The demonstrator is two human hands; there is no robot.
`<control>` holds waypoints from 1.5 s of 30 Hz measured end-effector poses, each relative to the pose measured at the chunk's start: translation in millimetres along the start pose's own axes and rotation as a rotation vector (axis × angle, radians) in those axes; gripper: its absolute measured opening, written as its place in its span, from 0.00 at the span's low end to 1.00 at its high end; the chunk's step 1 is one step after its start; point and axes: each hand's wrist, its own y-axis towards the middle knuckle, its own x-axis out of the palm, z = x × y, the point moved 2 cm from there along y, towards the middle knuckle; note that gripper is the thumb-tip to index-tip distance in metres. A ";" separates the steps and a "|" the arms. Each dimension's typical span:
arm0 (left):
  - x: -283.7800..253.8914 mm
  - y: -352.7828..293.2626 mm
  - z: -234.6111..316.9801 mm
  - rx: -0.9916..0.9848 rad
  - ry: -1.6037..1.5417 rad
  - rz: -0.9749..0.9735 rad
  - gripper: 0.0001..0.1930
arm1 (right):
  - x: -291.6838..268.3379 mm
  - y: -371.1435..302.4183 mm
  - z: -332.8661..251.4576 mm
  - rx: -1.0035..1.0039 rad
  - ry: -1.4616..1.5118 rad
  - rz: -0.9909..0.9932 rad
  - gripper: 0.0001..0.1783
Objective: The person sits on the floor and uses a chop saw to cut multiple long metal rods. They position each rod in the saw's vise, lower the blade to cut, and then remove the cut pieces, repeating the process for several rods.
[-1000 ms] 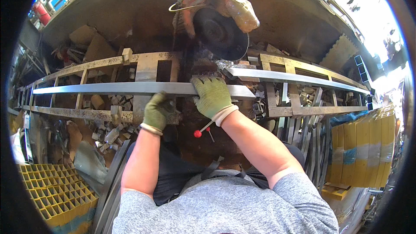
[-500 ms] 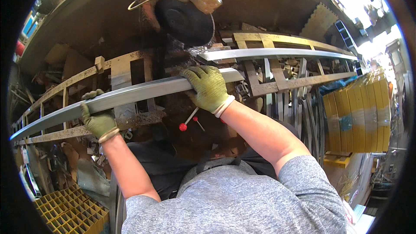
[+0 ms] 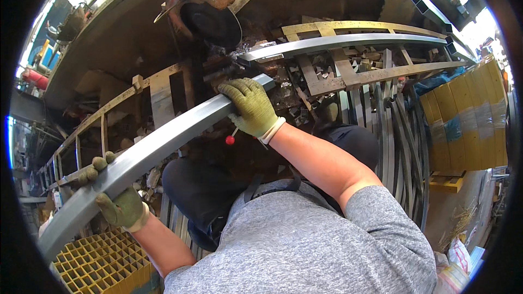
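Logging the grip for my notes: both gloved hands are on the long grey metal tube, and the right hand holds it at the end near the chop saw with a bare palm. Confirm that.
Not quite. The head view shows the right hand wearing a green work glove, not bare. The rest stands: the left hand also grips the long grey metal tube, and the right hand holds its end near the chop saw.

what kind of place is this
Most likely a metal workshop or fabrication yard. A chop saw sits over a steel rack littered with offcuts, and both gloved hands, left hand and right hand, hold a long square steel tube.
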 end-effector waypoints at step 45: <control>-305.6 -399.9 131.6 0.235 -0.458 1.436 0.14 | 232.9 -15.5 -363.3 -0.919 -0.156 -0.891 0.43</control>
